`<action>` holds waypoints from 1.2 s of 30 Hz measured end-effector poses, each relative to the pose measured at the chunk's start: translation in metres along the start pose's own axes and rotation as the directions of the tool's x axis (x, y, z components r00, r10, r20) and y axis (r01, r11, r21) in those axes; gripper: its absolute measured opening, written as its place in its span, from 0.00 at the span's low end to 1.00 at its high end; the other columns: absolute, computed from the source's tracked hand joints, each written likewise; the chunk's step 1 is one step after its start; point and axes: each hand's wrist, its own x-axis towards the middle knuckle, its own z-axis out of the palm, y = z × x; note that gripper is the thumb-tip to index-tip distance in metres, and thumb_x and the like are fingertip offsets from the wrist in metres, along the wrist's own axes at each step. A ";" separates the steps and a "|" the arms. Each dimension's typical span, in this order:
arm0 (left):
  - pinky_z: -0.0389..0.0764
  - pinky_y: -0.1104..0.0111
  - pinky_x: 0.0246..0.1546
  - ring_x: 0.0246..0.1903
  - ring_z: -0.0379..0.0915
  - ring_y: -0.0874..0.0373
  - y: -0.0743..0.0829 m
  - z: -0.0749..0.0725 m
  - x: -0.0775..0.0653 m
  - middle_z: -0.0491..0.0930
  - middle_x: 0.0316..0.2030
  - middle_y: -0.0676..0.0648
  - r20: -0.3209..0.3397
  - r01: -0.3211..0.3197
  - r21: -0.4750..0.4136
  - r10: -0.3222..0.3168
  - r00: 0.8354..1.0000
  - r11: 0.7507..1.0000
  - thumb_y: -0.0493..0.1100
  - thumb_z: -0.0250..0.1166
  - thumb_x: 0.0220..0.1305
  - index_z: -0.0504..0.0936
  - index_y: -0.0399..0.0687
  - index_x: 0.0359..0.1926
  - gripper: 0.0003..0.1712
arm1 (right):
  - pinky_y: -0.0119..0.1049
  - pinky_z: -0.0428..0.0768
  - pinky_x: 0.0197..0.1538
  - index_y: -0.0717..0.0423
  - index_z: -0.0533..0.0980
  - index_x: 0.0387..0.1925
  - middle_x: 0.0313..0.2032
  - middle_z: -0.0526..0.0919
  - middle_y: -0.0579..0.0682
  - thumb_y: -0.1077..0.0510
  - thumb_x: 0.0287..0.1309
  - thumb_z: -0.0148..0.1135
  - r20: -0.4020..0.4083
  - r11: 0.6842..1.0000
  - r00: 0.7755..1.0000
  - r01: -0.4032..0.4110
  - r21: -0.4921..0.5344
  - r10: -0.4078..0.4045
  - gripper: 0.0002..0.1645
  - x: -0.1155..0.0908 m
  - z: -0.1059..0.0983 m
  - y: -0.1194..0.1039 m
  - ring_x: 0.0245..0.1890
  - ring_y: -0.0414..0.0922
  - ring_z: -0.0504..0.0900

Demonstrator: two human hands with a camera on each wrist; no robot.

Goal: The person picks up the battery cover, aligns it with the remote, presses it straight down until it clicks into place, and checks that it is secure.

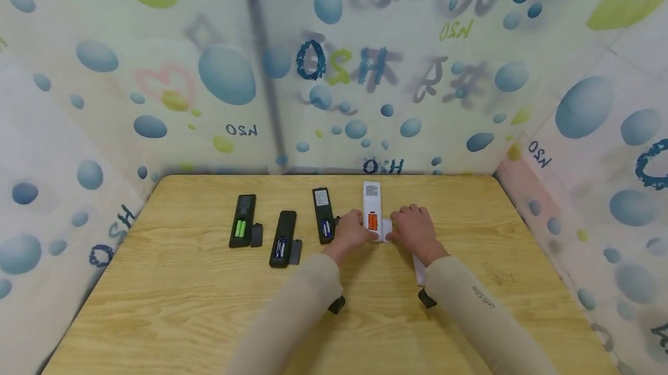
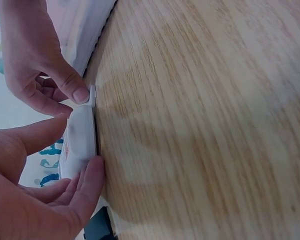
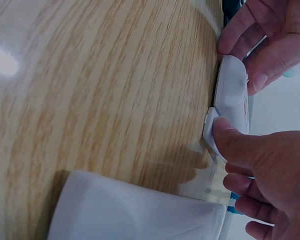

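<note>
beige sleeves (image 1: 485, 311) lie nearest us, extending over the wooden counter (image 1: 156, 305). beyond them we see the white remote (image 1: 371, 201) back side up near the counter's far edge, orange batteries (image 1: 373, 222) in its bare bay. the person's left hand (image 1: 351, 235) grips its near left corner, thumb at the near end and fingers along the side. the right hand (image 1: 416, 230) pinches a white cover (image 1: 387, 230) lying against the remote's right edge. to the left we count three black remotes (image 1: 243, 207), green batteries (image 1: 240, 228) in the leftmost, blue batteries (image 1: 280, 247) in the others. black covers (image 1: 295, 252) lie beside the two leftmost. we cannot tell what the white piece (image 1: 420, 270) by the right forearm is.
</note>
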 end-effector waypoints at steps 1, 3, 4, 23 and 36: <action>0.79 0.64 0.46 0.40 0.75 0.55 0.001 0.001 -0.001 0.81 0.46 0.45 -0.003 0.003 0.000 -0.003 1.000 1.000 0.42 0.76 0.50 0.73 0.44 0.57 0.33 | 0.54 0.66 0.65 0.51 0.79 0.55 0.54 0.81 0.54 0.40 0.52 0.71 0.002 1.000 1.000 0.003 -0.004 -0.003 0.32 0.000 0.000 0.000 0.56 0.55 0.72; 0.78 0.65 0.44 0.39 0.75 0.55 0.002 0.001 -0.001 0.81 0.44 0.46 -0.009 0.010 0.004 -0.010 1.000 1.000 0.42 0.76 0.50 0.74 0.44 0.54 0.31 | 0.54 0.66 0.65 0.52 0.79 0.55 0.53 0.81 0.54 0.40 0.52 0.71 0.007 1.000 1.000 0.008 -0.011 -0.008 0.32 0.000 0.001 0.000 0.55 0.54 0.71; 0.78 0.66 0.43 0.39 0.75 0.55 0.003 0.002 -0.001 0.80 0.43 0.46 -0.013 0.015 0.004 -0.015 1.000 1.000 0.42 0.76 0.50 0.75 0.44 0.54 0.30 | 0.54 0.66 0.65 0.51 0.79 0.55 0.52 0.81 0.54 0.40 0.52 0.71 0.009 1.000 1.000 0.011 -0.015 -0.010 0.32 0.001 0.001 -0.001 0.55 0.54 0.71; 0.79 0.63 0.41 0.37 0.74 0.53 0.021 0.006 -0.005 0.80 0.41 0.44 -0.080 0.038 0.165 -0.025 0.996 0.986 0.43 0.78 0.48 0.76 0.41 0.52 0.30 | 0.52 0.67 0.62 0.51 0.79 0.54 0.49 0.83 0.52 0.45 0.52 0.73 0.035 0.999 0.999 0.028 0.017 -0.028 0.29 0.006 -0.005 -0.004 0.49 0.52 0.73; 0.79 0.59 0.49 0.45 0.73 0.51 0.022 0.011 -0.004 0.77 0.49 0.41 -0.075 -0.017 0.111 0.026 0.997 0.994 0.37 0.75 0.48 0.70 0.42 0.63 0.40 | 0.47 0.68 0.53 0.53 0.78 0.51 0.32 0.83 0.47 0.50 0.52 0.73 0.048 0.990 0.998 -0.040 0.138 0.034 0.25 0.007 -0.007 -0.004 0.37 0.48 0.74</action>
